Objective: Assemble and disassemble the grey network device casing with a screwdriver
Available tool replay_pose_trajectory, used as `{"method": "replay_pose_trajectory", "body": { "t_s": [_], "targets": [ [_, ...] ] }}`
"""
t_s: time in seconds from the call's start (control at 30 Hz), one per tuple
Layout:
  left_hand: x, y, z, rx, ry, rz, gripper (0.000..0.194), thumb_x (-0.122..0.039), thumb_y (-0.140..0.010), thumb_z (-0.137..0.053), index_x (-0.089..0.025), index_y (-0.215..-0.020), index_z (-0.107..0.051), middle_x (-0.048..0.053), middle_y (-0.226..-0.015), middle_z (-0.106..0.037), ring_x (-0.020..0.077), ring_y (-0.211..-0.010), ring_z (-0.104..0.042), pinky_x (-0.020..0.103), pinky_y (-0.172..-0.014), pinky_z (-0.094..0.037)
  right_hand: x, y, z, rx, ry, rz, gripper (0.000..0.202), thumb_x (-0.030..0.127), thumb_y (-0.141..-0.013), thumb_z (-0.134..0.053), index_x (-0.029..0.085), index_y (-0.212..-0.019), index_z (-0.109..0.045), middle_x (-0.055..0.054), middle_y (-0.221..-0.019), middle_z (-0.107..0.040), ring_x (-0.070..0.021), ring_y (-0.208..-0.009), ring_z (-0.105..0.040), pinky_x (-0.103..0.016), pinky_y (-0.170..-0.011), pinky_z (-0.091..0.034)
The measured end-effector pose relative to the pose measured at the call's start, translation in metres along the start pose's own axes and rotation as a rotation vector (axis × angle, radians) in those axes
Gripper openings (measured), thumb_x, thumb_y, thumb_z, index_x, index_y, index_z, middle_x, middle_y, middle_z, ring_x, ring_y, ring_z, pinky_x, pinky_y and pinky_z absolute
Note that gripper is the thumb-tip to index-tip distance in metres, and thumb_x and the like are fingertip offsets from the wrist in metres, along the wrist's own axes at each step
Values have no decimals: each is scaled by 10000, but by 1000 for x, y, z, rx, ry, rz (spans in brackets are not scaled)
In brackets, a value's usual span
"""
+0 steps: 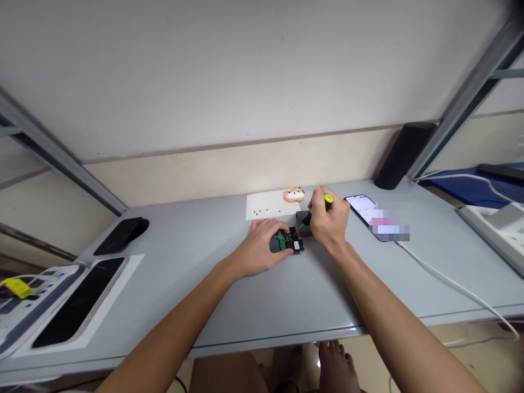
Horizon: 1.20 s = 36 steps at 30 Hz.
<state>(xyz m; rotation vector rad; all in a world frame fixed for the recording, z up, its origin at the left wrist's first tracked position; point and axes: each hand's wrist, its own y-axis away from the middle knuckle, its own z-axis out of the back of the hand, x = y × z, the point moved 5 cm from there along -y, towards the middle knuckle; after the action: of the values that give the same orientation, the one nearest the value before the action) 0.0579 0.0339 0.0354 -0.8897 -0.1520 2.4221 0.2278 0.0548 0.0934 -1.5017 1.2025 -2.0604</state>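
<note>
My left hand (262, 246) is closed around a small black device with an exposed green circuit board (281, 240), thumb on the near side and fingers on the far side, steadying it on the desk. In my right hand (329, 221) is a screwdriver (328, 201) with a black and yellow handle. Its thin shaft slants down to the left, and the tip meets the device or hovers just over it; I cannot tell which. Behind the device a dark grey block-like part (303, 224) is partly hidden by my right hand. Several tiny screws (260, 212) lie on a white sheet (270, 201).
An orange animal-faced case (294, 195) sits on the sheet's far right. To the right lie a lit phone (370, 217) with a white cable (446, 278) and a black cylinder (403, 155). A dark tablet-like slab (79, 303) and a black object (120, 236) lie left.
</note>
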Motion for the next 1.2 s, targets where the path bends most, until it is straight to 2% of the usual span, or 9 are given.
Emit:
{"method": "replay_pose_trajectory", "body": {
  "t_s": [0.5, 0.87, 1.03, 1.2],
  "targets": [
    [2, 2, -1, 51, 32, -15, 264, -256, -898, -773, -284, -1117, -629, 28, -1252, -745, 281, -1216, -655, 542, -1169, -377, -7, 1, 0, 13, 25, -73, 390, 384, -974, -465, 258, -608, -413, 61, -469, -377, -108, -441, -344, -278, -484, -294],
    [0, 3, 0, 51, 30, -26, 239, -292, -903, -744, -292, -1108, -623, 39, -1252, -746, 283, -1217, -657, 545, -1169, -389, -6, 1, -1, 43, 22, -86, 392, 402, -973, -476, 251, -611, -452, 55, -463, -411, -106, -438, -364, -276, -484, -300],
    [-1, 3, 0, 57, 11, -15, 232, -280, -908, -737, -288, -1109, -622, 26, -1240, -751, 270, -1197, -667, 565, -1221, -319, -7, 1, -3, 56, 36, -86, 394, 411, -972, -479, 249, -614, -452, 51, -467, -429, -108, -438, -388, -281, -488, -302],
    [-1, 3, 0, 60, 13, 7, 243, -267, -899, -756, -285, -1106, -631, 25, -1235, -750, 278, -1210, -659, 555, -1230, -305, -7, 1, -4, 72, 43, -103, 388, 413, -966, -472, 253, -614, -441, 60, -458, -405, -107, -431, -368, -285, -487, -305]
  ]
}}
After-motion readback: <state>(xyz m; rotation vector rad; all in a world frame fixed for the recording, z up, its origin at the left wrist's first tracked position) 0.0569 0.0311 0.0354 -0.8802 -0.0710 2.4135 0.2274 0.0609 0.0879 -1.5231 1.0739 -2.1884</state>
